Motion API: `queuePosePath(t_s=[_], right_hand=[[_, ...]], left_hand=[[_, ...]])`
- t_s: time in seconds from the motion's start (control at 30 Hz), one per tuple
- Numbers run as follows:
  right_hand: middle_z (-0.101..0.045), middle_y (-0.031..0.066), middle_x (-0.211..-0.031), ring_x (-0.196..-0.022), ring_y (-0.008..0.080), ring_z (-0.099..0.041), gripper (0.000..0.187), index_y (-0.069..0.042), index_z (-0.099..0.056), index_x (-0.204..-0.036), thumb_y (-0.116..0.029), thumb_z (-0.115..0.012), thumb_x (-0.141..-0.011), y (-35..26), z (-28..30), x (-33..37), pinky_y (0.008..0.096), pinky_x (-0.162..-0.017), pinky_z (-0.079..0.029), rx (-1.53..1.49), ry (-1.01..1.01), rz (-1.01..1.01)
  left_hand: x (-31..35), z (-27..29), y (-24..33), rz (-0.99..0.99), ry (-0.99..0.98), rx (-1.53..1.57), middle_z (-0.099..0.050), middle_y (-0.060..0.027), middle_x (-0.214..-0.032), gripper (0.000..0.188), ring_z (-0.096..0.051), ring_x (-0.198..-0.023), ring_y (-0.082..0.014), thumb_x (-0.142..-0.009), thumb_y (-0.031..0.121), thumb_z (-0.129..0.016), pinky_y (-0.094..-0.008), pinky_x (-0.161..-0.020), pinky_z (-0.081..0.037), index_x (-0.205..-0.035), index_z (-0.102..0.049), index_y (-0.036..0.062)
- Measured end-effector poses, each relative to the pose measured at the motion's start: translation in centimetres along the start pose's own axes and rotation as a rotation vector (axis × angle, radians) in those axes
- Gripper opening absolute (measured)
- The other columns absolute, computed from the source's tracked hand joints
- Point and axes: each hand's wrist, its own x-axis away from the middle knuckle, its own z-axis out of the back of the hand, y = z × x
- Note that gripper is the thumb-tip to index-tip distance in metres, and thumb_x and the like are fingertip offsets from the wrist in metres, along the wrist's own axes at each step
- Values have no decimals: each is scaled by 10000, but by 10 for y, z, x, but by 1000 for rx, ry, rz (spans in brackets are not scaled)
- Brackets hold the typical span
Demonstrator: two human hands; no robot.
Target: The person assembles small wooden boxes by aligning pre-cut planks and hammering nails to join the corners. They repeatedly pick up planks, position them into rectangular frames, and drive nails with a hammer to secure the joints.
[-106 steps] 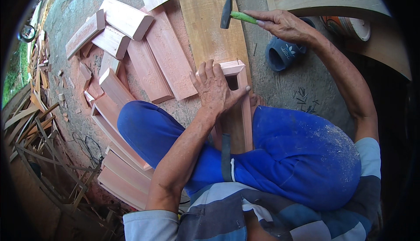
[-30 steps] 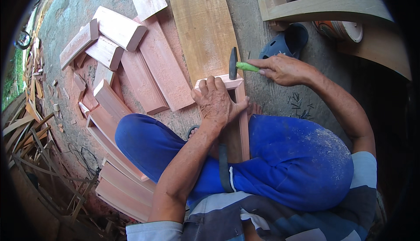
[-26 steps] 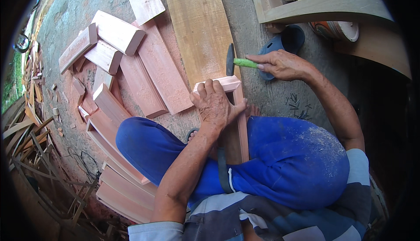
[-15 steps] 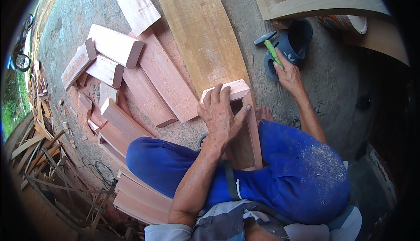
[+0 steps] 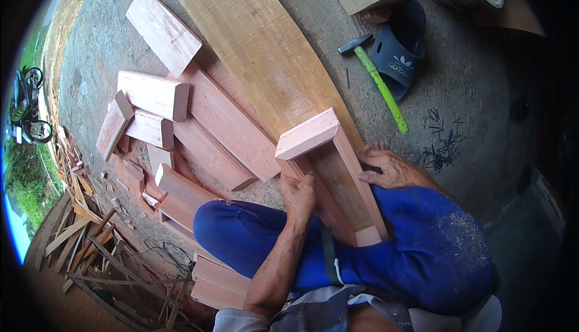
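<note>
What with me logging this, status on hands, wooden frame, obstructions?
Left hand gripping rectangular wooden frame at left rail; right hand at right rail. Near end between blue trouser legs. Hammer, nails on floor to right, apart from frame.

Holds an oblong pinkish wooden frame (image 5: 309, 136) with left hand (image 5: 297, 198) on one long side and right hand (image 5: 389, 170) against the other, near scattered dark nails (image 5: 443, 149) and a green-handled hammer (image 5: 380, 86) just beside a blue-grey clog (image 5: 398, 48).

I have grey concrete floor (image 5: 464, 79) around me, bright grass (image 5: 39, 178) off left, deep shadow right.
</note>
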Motion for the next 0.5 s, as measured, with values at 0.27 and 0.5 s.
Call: queuePosePath(t_s=[0.27,0.5], right_hand=[[-689,213,-1006,-898,334,-701,621,50,-603,-1407,-463,-585,-1057,-32,33,-72,399,-800,-560,-144,433,58],[-595,223,-1456,-1285,360,-635,612,-111,-455,-1579,-387,-604,-1052,-37,31,-48,398,-1090,-523,-99,452,219]], left_hand=[[-64,5,55,-144,-16,-122,-717,-113,-913,262,-668,-808,-166,-857,18,-626,-331,-725,-539,-1108,-647,-57],[-192,19,153,-426,63,-290,-640,-84,-799,274,-597,-689,-157,-859,204,-754,-348,-590,-489,-888,-631,-39]])
